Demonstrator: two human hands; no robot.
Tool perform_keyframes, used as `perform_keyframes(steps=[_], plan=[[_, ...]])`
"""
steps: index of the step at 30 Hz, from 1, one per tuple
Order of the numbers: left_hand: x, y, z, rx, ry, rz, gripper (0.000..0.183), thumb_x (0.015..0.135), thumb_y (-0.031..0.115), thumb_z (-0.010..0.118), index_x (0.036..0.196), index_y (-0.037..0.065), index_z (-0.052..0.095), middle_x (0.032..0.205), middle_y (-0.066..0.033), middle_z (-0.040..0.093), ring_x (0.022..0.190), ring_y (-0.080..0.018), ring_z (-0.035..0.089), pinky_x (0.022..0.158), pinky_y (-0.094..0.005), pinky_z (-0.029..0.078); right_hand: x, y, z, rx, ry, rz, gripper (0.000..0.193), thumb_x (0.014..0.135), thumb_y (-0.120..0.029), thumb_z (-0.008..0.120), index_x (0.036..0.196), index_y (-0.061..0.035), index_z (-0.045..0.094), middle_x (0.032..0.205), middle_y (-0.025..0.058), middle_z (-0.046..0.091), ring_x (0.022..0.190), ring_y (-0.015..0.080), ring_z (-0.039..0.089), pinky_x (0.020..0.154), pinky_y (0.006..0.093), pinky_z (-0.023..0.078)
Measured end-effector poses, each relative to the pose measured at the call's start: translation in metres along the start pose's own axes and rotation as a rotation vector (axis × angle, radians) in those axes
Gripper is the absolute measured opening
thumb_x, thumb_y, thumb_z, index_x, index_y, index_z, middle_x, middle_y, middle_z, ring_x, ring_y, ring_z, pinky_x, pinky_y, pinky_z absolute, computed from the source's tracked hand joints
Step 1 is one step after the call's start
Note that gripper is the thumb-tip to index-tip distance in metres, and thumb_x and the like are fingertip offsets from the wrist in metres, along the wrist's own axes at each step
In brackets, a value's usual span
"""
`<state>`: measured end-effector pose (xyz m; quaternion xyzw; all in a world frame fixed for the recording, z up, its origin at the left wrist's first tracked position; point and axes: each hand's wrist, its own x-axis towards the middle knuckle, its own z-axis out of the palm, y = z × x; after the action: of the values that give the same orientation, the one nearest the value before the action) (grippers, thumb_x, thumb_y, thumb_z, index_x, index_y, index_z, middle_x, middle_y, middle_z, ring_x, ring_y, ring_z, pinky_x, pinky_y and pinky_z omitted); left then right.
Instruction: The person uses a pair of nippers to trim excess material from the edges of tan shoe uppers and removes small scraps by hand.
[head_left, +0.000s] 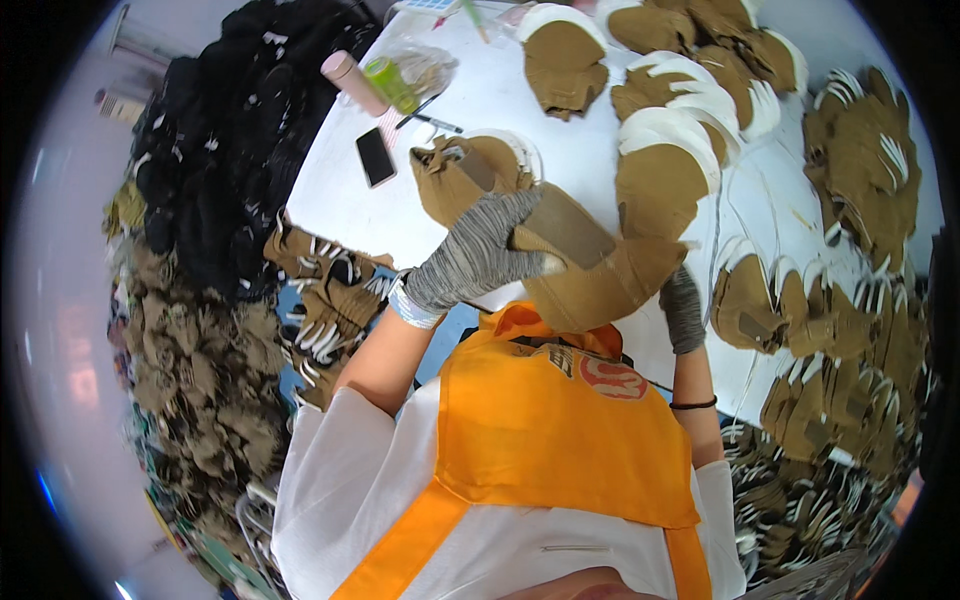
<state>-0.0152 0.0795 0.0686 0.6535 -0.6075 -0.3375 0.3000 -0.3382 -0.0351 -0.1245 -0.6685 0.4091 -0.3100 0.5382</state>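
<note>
My left hand [475, 255], in a grey knitted glove, is closed on the left part of a brown fabric piece [590, 280] held above the table's near edge. The piece is tube-like, with a darker rectangular panel on it. At its right end is my right hand [684, 312], also gloved in grey; its fingers are partly hidden behind the fabric, and it appears to grip that end. Just beyond my left hand, another brown piece [440, 180] with a white curved rim lies on the white table [340, 215].
Stacks of brown pieces with white rims [665, 175] cover the table's right side. A phone [376, 158], pens, a pink bottle [352, 82] and a green container [390, 84] stand or lie at the left. Black [215, 150] and brown heaps [195, 370] rise left of the table.
</note>
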Motion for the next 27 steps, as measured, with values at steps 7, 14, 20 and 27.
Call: perform_keyframes(steps=[7,14,20,27], plan=[[-0.075,0.006,-0.016,-0.13,0.231,-0.209,0.07,0.061,0.036,0.087,0.116,0.002,0.06,0.106,-0.0116,0.061,0.102,-0.0241,0.057,0.09,-0.0352,0.045,0.03,0.087,0.095,-0.006,-0.274,0.35,0.031,0.087,-0.01,0.057,0.117,-0.0035,0.059,0.106,0.0132,0.064,0.099,0.024,0.061,0.088,0.035,0.047],[-0.149,-0.049,-0.032,-0.428,0.46,-0.4,0.042,0.078,0.031,0.077,0.107,0.002,0.065,0.095,-0.0059,0.066,0.088,-0.0144,0.06,0.08,-0.0293,0.048,0.032,0.04,0.122,-0.862,-0.159,-0.083,0.03,0.082,-0.017,0.065,0.111,-0.0091,0.062,0.101,0.0172,0.06,0.094,0.0352,0.059,0.081,0.0425,0.049],[-0.133,-0.134,-0.061,-0.447,0.444,-0.399,0.035,0.088,0.037,0.065,0.098,0.003,0.068,0.085,-0.004,0.066,0.081,-0.0118,0.059,0.077,-0.0264,0.047,0.047,0.073,0.121,-0.885,0.007,-0.274,0.033,0.082,-0.01,0.064,0.115,-0.0068,0.06,0.098,0.0165,0.059,0.088,0.0313,0.059,0.078,0.041,0.049],[-0.078,-0.297,-0.11,-0.33,0.518,-0.576,0.052,0.095,0.042,0.051,0.12,-0.004,0.057,0.112,-0.0159,0.064,0.103,-0.0277,0.058,0.096,-0.0336,0.043,0.09,-0.167,0.206,-0.039,0.257,-0.094,0.027,0.094,-0.015,0.057,0.118,-0.0027,0.057,0.103,0.0037,0.058,0.095,0.0149,0.054,0.078,0.0331,0.053]])
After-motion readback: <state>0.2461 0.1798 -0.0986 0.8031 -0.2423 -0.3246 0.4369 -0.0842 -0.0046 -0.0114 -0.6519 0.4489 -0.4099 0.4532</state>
